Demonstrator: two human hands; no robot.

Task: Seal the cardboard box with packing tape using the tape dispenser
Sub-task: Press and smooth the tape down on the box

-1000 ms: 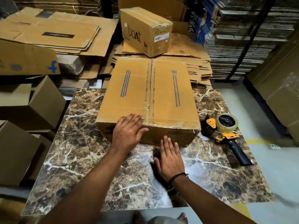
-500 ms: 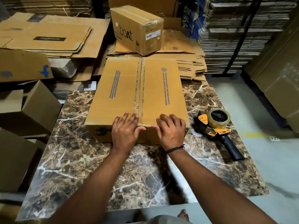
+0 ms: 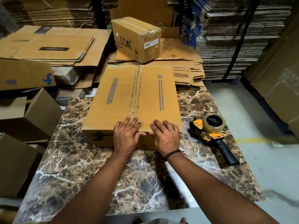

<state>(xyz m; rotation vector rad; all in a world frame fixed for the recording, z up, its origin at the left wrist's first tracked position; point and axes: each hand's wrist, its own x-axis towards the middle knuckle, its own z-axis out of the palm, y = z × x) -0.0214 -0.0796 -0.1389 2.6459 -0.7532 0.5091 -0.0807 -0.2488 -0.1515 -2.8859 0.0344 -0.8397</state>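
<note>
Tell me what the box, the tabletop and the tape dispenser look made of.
Box: matte brown cardboard, frayed flap edges.
Tabletop: glossy brown marble-look slab, white veins; possibly laminate.
Dispenser: yellow frame, metal or plastic; black handle; glossy clear tape.

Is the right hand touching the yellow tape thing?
Apart. The head view shows the right hand on the cardboard box, bare table between it and the tape dispenser.

Two hands are counted, left hand (image 3: 127,136) and right hand (image 3: 165,136); one table (image 3: 97,175), one box (image 3: 137,94) on it, one dispenser (image 3: 210,130), one wristband (image 3: 174,153).
</note>
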